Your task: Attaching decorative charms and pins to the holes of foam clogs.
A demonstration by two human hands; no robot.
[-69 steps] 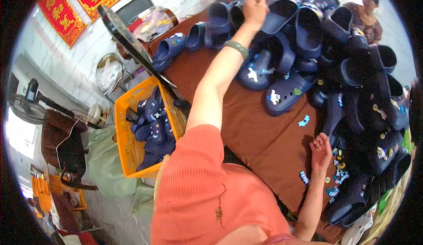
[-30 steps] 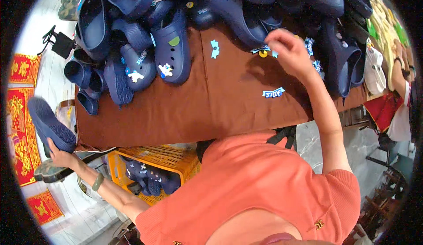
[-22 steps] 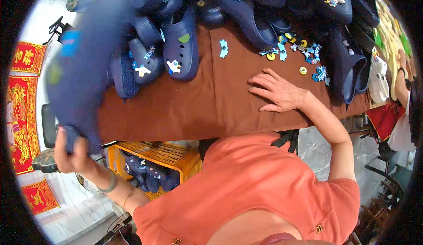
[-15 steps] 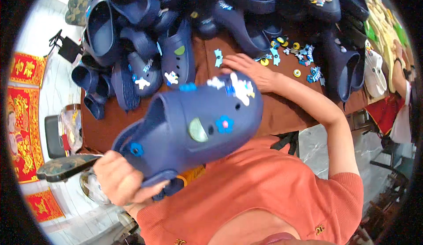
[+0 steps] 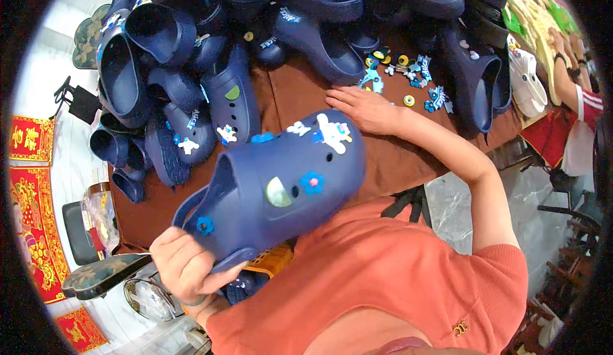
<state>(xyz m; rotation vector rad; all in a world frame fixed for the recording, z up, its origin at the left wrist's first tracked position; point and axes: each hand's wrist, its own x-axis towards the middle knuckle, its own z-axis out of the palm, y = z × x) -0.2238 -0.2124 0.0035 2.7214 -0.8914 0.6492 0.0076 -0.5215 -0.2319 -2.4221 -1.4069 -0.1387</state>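
A navy foam clog [image 5: 287, 170] is raised above the near side of the table, its toe pointing to the upper right. White figure charms, a blue flower, and a pale green half-round charm decorate its upper. My left hand [image 5: 185, 262] grips it at the heel, fingers wrapped round the back strap. My right hand [image 5: 367, 109] lies palm down on the brown cloth [image 5: 287, 96] beyond the clog's toe, fingers stretched out. Just past it are light-blue charms [image 5: 372, 77]; whether anything lies under the palm is hidden. More loose charms [image 5: 418, 71] are scattered farther right.
Navy clogs [image 5: 233, 93] crowd the far and left parts of the table. A white clog [image 5: 527, 77] stands at the right edge, near another person's arm [image 5: 565, 83]. Below the table at left is an orange basket [image 5: 271, 262] with dark clogs, beside a camouflage-patterned seat [image 5: 105, 275].
The view has shifted. My right hand has drawn slightly nearer the clog's toe. A light-blue charm formerly left of my fingers is gone from that spot; light-blue charms cluster beyond the hand. The left keeps its grip.
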